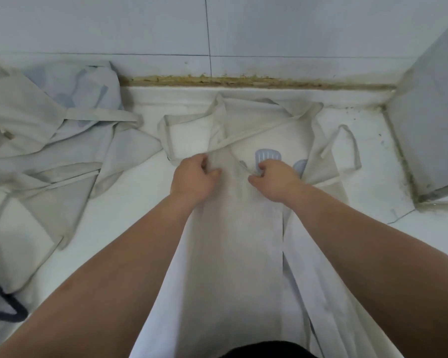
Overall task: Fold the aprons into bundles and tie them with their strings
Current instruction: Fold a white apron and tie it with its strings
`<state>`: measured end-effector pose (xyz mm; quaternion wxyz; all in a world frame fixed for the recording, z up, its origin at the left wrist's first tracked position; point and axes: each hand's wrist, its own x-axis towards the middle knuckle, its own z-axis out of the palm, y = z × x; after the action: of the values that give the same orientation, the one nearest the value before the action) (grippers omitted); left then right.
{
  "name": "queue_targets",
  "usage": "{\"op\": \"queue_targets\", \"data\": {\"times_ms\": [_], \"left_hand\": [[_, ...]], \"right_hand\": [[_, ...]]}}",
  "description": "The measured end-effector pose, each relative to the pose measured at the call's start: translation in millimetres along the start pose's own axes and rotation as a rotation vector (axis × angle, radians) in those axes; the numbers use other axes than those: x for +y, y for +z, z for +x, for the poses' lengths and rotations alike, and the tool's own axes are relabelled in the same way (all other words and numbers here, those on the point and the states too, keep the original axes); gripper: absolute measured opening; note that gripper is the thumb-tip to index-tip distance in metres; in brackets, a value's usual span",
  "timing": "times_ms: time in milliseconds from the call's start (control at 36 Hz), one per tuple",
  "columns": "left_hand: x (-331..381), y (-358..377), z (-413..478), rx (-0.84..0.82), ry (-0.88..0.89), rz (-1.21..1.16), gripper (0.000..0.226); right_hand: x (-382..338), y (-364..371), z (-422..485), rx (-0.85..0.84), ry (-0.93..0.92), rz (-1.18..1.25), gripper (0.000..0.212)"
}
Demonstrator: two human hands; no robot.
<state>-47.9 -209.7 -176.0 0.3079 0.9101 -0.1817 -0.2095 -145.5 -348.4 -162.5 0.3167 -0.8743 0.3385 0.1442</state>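
A pale grey-white apron (233, 241) lies lengthwise on the white counter (367, 151) in front of me, folded into a long strip with its bib end toward the wall. Blue utensil prints show near the bib. My left hand (193, 177) pinches the fabric at the strip's left edge. My right hand (274, 179) pinches the fabric and a thin strap at the right edge. The apron's strings (347, 151) loop out on the right, and a neck strap (256, 133) crosses the bib.
A heap of other crumpled aprons (49, 140) with loose strings covers the counter's left side. A tiled wall (217, 34) with a stained seam runs behind. A grey box-like appliance (435, 130) stands at the right. A dark object (3, 303) sits at the lower left.
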Motion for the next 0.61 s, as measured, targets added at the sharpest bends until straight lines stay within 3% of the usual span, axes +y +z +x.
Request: {"op": "queue_targets", "data": {"times_ms": [139,472,611], "left_hand": [[0.2,-1.0,14.6,0.012,-0.027,-0.15,0.038],[-5.1,-8.6,27.6,-0.007,-0.007,-0.156,0.025],[-13.0,-17.9,38.0,-0.09,-0.144,-0.339,0.052]], "right_hand": [[-14.8,0.4,18.1,-0.026,-0.102,0.047,0.025],[-22.8,7.1,29.4,0.002,-0.148,0.237,0.024],[-20.7,9.0,32.0,-0.034,-0.149,0.077,0.026]]}}
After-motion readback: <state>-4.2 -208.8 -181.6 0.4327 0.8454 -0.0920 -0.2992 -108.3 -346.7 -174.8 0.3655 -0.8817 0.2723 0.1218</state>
